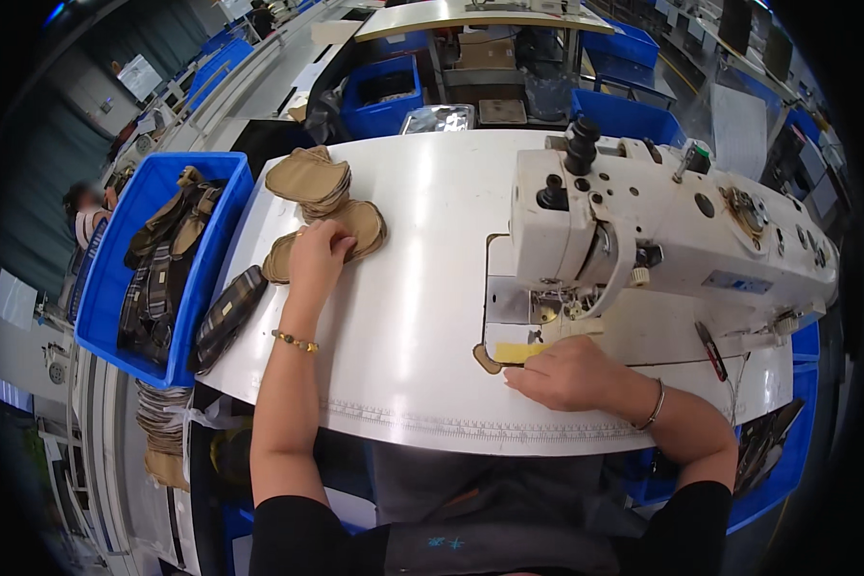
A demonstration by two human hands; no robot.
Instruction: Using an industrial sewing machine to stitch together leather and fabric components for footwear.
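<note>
Looks to me like the picking-up step: left hand [319, 248] has its fingers bent over the tan cloth pieces [367, 223], stacked on the left of the counter [422, 317] (can't tell if it's pinching one). Right hand [568, 376] is curled beside the yellow strip [516, 352] at the sewing machine [586, 211], and I can't see whether it's gripping anything. Next move calls for peeling off a single layer, I'd say. White counter, ruler [480, 425] along the near edge, workshop crammed with blue bins [226, 226].

The left hand [319, 252] partly hides brown pieces [366, 227].
</note>
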